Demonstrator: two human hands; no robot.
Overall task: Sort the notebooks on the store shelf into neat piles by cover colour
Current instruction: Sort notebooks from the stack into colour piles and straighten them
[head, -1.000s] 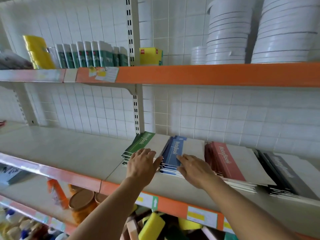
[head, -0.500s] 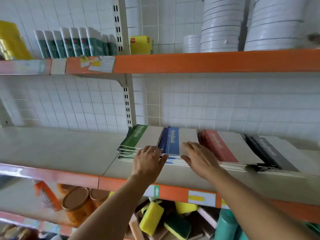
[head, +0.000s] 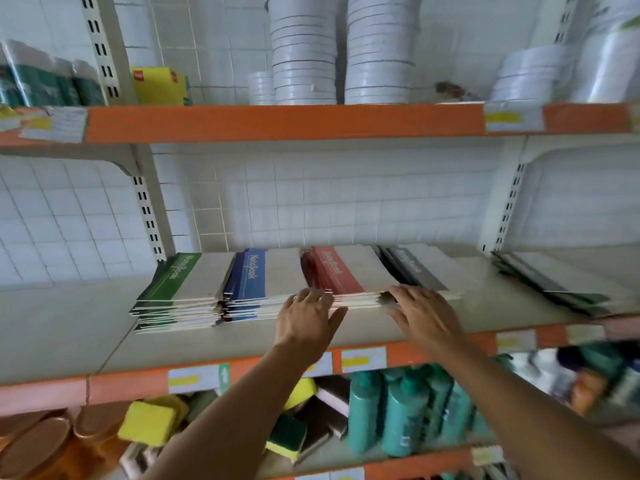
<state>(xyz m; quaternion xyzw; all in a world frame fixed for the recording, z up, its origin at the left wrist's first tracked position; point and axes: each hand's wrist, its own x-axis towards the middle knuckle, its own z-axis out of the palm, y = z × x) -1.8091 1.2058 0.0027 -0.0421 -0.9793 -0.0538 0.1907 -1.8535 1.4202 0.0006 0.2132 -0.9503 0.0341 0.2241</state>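
Side by side on the middle shelf [head: 69, 327] lie a green notebook pile [head: 180, 289], a blue pile [head: 256, 278], a red pile [head: 343, 271] and a black pile [head: 415, 268]. A further dark, untidy pile [head: 550, 282] lies apart at the right. My left hand [head: 308, 317] touches the front edge of the red pile at its left corner with straight fingers. At that pile's right front corner my right hand [head: 422, 313] presses with spread fingers.
Stacks of white round lids [head: 304, 50] and green and yellow packs [head: 156, 84] stand on the upper shelf. Below are sponges [head: 149, 424], teal bottles [head: 401, 414] and brown jars [head: 38, 445]. The orange shelf edge [head: 433, 351] runs under my wrists.
Both hands have shifted rightwards from the blue pile to the red pile. The view has swung right, bringing the far-right dark pile into sight.
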